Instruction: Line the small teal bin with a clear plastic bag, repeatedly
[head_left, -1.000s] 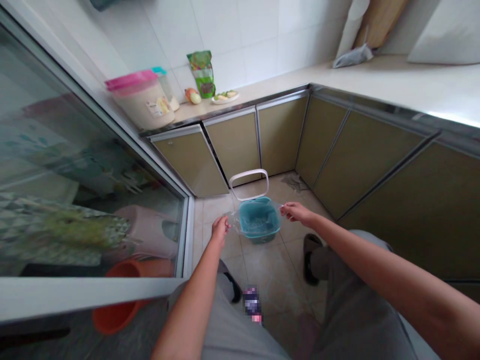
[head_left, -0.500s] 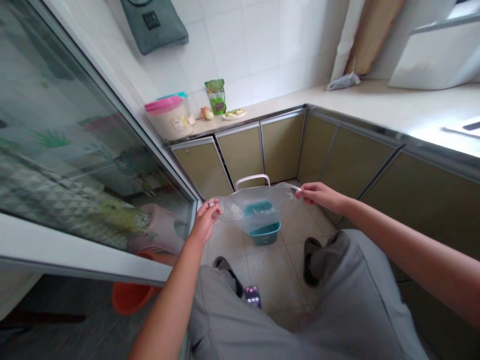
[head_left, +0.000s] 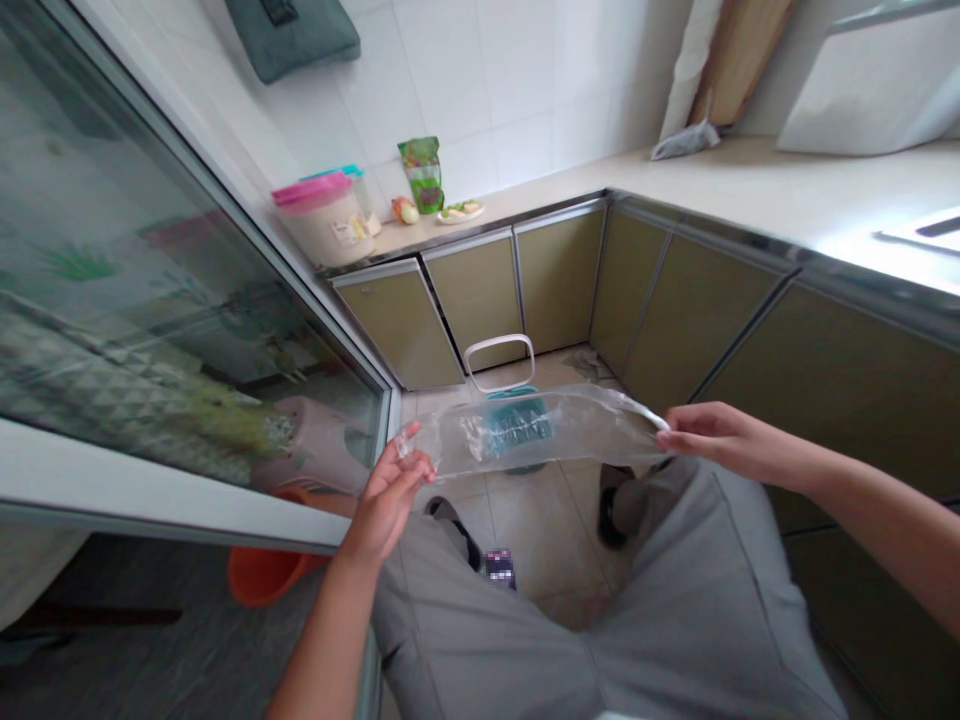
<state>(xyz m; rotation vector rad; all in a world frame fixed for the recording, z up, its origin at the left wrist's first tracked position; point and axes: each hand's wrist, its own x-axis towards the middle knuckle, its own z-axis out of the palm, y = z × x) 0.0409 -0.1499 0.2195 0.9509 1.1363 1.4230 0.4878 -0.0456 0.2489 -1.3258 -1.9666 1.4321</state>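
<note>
A clear plastic bag point(head_left: 540, 432) is stretched flat between both hands, above my knees. My left hand point(head_left: 390, 490) pinches its left corner with the fingers partly spread. My right hand point(head_left: 709, 440) pinches the right end, pulled out to the right. Behind and below the bag, a small teal bin point(head_left: 517, 425) with a raised white handle point(head_left: 499, 358) stands on the tiled floor near the cabinets, seen partly through the plastic.
A sliding glass door point(head_left: 150, 300) fills the left, with an orange tub point(head_left: 262, 575) at its foot. Olive cabinet doors point(head_left: 480, 295) run under an L-shaped counter point(head_left: 750, 190) bearing a pink-lidded container point(head_left: 322, 215), a green packet point(head_left: 421, 172) and a small plate point(head_left: 459, 210).
Both hands lifted the bag off the bin and drew apart, stretching it wide. My right hand moved right and toward me; the view rose from the floor.
</note>
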